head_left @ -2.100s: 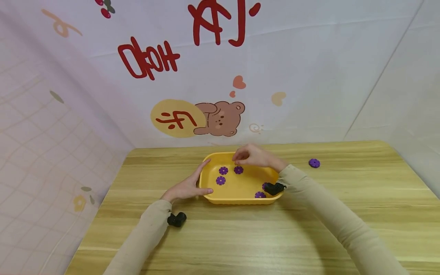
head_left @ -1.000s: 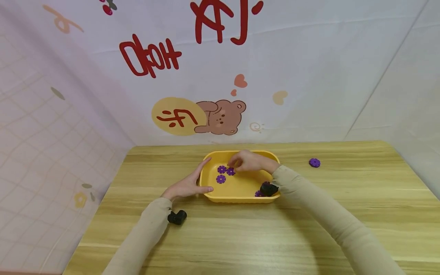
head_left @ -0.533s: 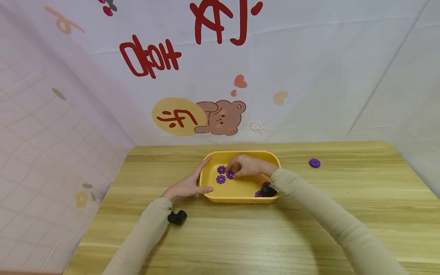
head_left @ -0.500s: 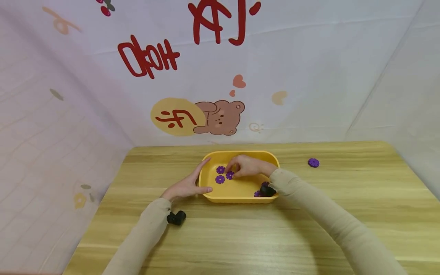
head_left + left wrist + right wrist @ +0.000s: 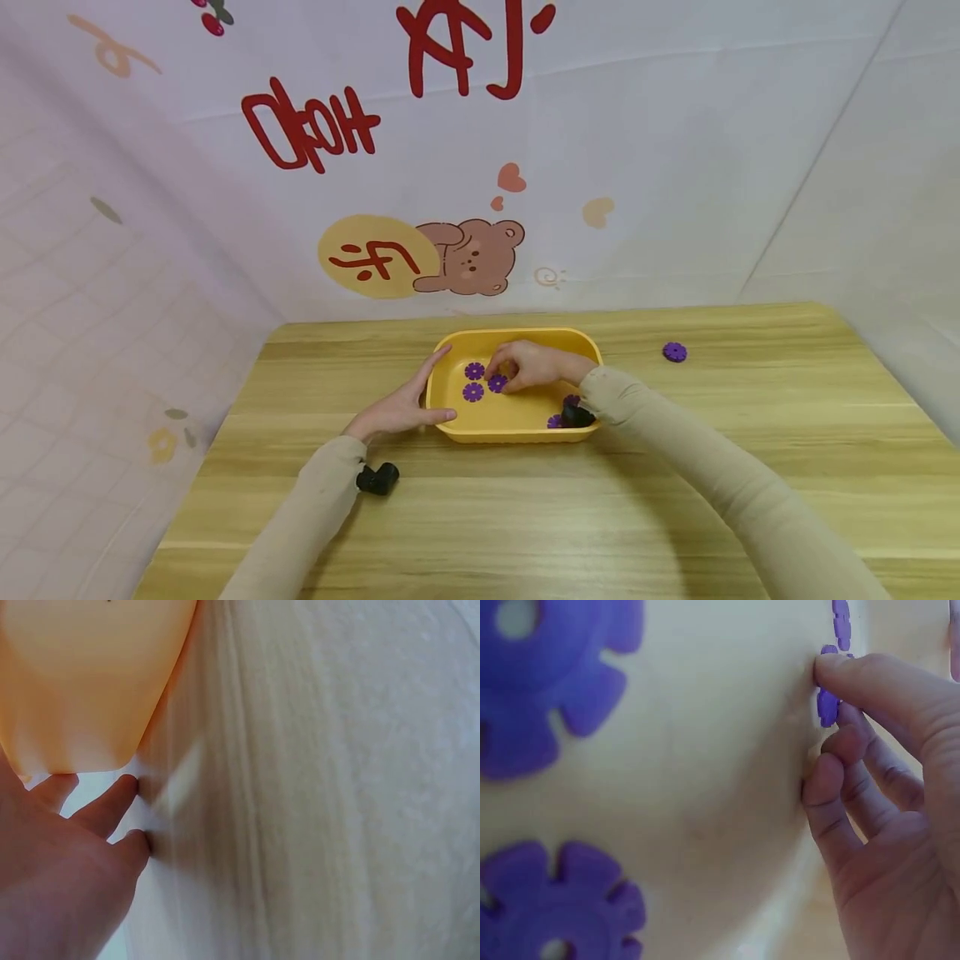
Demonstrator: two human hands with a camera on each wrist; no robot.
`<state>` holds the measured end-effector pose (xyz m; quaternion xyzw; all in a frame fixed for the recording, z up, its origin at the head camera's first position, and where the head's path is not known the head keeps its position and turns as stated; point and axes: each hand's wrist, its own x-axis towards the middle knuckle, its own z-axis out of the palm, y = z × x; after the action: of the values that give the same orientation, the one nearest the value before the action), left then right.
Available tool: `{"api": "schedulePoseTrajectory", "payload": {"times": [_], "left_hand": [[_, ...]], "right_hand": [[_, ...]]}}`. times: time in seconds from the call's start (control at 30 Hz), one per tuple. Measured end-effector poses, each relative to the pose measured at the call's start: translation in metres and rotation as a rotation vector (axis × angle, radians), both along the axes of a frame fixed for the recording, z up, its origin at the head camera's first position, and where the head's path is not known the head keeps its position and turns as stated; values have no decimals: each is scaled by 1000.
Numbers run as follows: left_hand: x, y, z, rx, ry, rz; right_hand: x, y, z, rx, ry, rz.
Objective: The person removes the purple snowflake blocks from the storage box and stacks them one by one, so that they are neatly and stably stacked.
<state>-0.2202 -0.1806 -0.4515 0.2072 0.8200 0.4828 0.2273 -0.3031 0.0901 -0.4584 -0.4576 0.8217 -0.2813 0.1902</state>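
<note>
A yellow plastic basin (image 5: 517,437) stands on the wooden table, holding several purple notched interlocking discs. My left hand (image 5: 397,410) spans its left end, fingers long against the outer wall and thumb over the front rim. The left wrist view shows those fingers (image 5: 109,806) low beside the wall. Inside the basin, my right hand (image 5: 534,365) pinches one interlocking disc (image 5: 497,384) between thumb and index finger, close over the floor. Left of it lie two more discs, a rear disc (image 5: 474,371) and a front disc (image 5: 472,392).
Near the basin's front right corner, two discs (image 5: 555,422) are partly hidden by the black wrist camera (image 5: 577,416). Right of the basin, another purple disc piece (image 5: 675,352) lies on the table (image 5: 750,400). A printed cloth wall (image 5: 660,167) rises behind.
My right hand has come lower into the basin, and its disc has shifted left and slightly toward the front, nearer the other two. The left hand keeps its place on the basin.
</note>
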Motion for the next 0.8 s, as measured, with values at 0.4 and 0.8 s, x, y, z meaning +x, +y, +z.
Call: {"api": "schedulePoseTrajectory", "payload": {"times": [0.4, 0.8], "left_hand": [[-1, -2, -6, 3, 19, -6], [1, -2, -4, 4, -6, 3]], "right_hand": [[1, -1, -2, -21, -39, -19], [5, -4, 3, -48, -123, -30]]}}
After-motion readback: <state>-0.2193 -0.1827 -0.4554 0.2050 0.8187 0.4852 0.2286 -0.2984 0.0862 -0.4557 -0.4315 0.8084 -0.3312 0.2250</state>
